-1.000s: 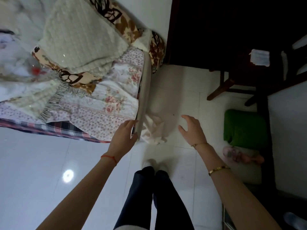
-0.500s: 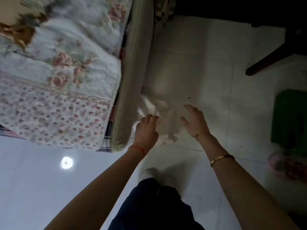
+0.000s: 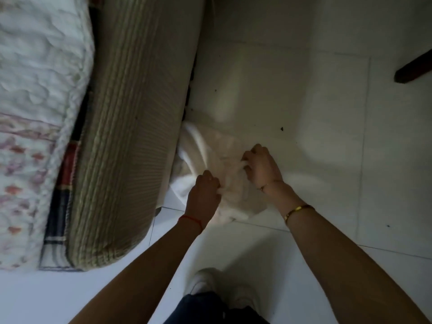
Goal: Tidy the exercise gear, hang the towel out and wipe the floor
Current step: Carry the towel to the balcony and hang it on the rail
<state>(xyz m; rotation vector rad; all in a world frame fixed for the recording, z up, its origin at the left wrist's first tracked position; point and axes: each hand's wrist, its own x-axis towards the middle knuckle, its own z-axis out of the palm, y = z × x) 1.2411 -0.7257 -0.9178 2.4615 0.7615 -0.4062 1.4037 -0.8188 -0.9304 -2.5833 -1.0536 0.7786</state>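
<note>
White towel point(image 3: 198, 155) is bunched up on the tiled floor point(image 3: 327, 136), tucked right against the base of the ribbed mattress edge point(image 3: 131, 136). It's being grabbed from both sides: the left hand point(image 3: 204, 191) has its fingers curled into the near folds, and the right hand point(image 3: 260, 167) is clenched on the fabric a bit further out. Probably best if more cloth gets gathered in before lifting, since part of it looks wedged under the bed edge and could snag; it should be pulled away from the bed, not straight up. A few dark specks are scattered on the tiles nearby. No containers can be seen anywhere, so nothing to report there
</note>
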